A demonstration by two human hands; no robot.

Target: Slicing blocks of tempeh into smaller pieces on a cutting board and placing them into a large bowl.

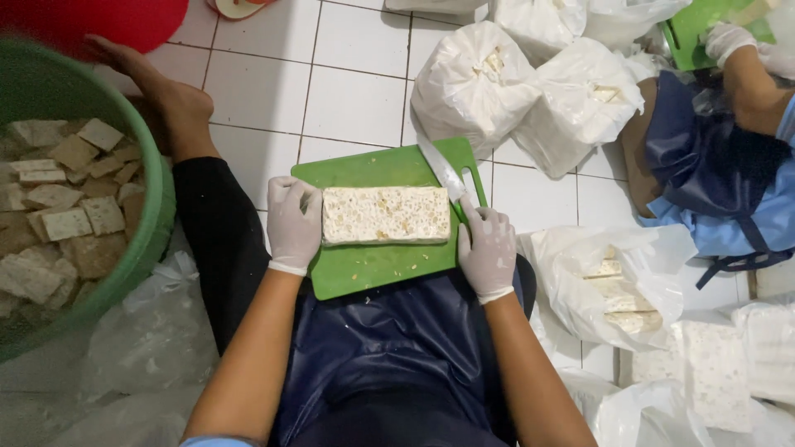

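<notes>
A pale rectangular tempeh block (385, 215) lies flat on a green cutting board (373, 265) that rests on my lap. My left hand (293, 222), in a white glove, presses against the block's left end. My right hand (487, 248), also gloved, holds a knife (443, 171) at the block's right end, its blade pointing up and away over the board's far edge.
A green tub (157, 223) at left holds several cut tempeh slices. White plastic bags of tempeh (476, 83) stand on the tiled floor ahead and lie at right (617, 285). Another person in a blue apron (712, 182) sits at right with a second green board (696, 29).
</notes>
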